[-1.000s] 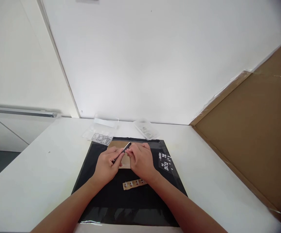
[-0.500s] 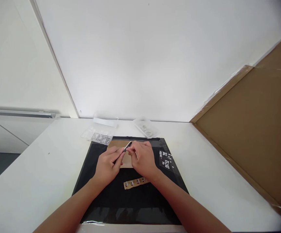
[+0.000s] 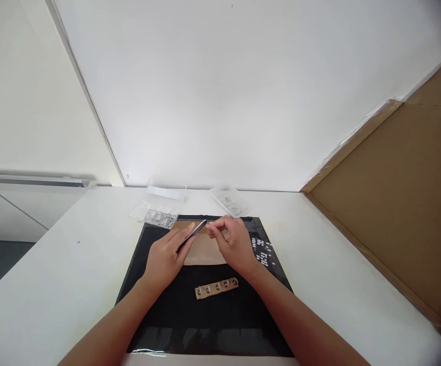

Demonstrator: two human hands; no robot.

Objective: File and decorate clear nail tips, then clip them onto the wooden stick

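Observation:
My left hand (image 3: 166, 255) is closed around a slim black stick with a pale edge (image 3: 196, 230), whose tip points up and to the right. The stick's exact kind does not show. Just right of that tip, my right hand (image 3: 235, 244) holds its thumb and forefinger in a pinch; anything between them is too small to make out. Under both hands lies a tan sheet (image 3: 205, 254). Nearer to me, a short tan strip (image 3: 213, 290) carries several small shiny dark pieces in a row.
A black mat (image 3: 205, 320) covers the middle of the white table (image 3: 342, 284). Small white labels (image 3: 263, 254) lie at its right side. Clear packaging (image 3: 159, 206) and a clear plastic tray (image 3: 230, 203) sit by the back wall. Cardboard (image 3: 388, 193) stands at the right.
My right hand has drawn away to the right from the stick, leaving a small gap. More of the stick and the tan strip's right end now show.

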